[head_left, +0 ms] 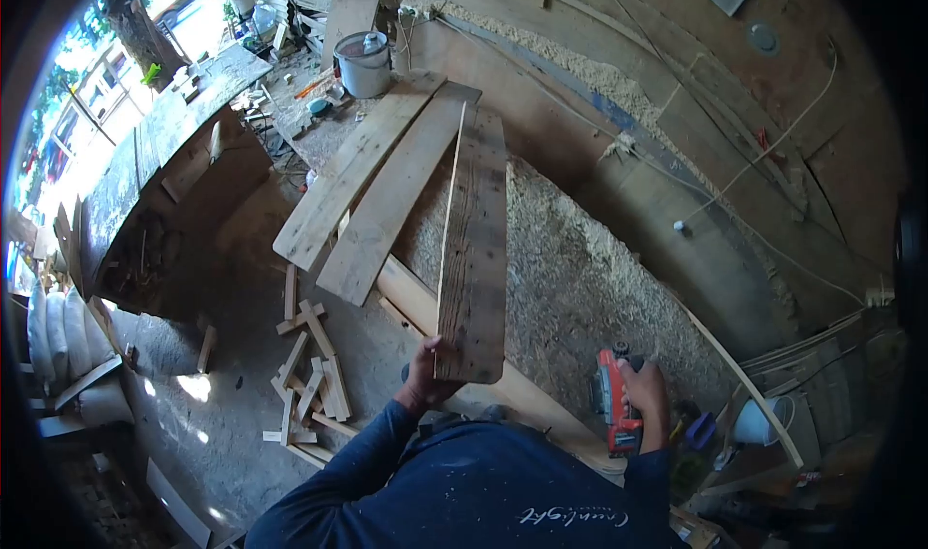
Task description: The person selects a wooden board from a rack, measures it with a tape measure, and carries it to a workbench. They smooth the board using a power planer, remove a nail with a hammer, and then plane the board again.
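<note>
My left hand (425,377) is closed around the near left corner of a long weathered board (476,249). The board points away from me, its far end over two other boards. A red and black electric planer (615,404) is in my right hand (646,394), its fingers wrapped round the handle. The planer sits to the right of the board, apart from it, above or on the shavings-covered bench (570,278). Its underside is hidden.
Two planks (362,177) (398,201) lie side by side at the far end. Beyond them stands a bucket (363,66). Wood offcuts (311,385) are piled on the floor at left. Cables hang along the right wall, and a light blue bucket (759,421) is at lower right.
</note>
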The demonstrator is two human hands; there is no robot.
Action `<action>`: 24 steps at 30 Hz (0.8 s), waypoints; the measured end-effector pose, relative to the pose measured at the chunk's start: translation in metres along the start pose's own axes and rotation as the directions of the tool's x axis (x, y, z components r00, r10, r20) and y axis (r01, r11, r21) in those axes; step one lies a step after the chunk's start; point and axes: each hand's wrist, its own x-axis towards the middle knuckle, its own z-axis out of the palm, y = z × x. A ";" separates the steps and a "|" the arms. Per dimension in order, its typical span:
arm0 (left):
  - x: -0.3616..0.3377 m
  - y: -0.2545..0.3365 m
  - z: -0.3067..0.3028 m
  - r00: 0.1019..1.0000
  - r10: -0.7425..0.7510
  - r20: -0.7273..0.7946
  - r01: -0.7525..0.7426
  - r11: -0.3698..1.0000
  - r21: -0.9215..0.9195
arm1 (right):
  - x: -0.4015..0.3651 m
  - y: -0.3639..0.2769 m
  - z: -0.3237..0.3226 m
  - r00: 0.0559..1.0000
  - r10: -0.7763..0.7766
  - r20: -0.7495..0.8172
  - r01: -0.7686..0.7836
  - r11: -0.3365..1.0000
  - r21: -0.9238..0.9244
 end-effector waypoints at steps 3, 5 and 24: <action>0.006 0.001 -0.001 0.989 -0.026 -0.146 0.074 0.940 0.334 | 0.001 0.020 -0.005 0.998 -0.068 -0.012 0.068 0.996 -0.057; 0.017 0.004 0.012 0.961 -0.004 -0.276 0.144 0.860 0.490 | 0.004 0.032 -0.009 0.995 -0.095 0.019 0.096 0.992 -0.077; -0.001 -0.098 0.108 0.983 0.123 -0.137 -0.048 0.888 0.457 | -0.012 0.029 -0.026 0.980 -0.178 0.088 0.193 0.958 -0.212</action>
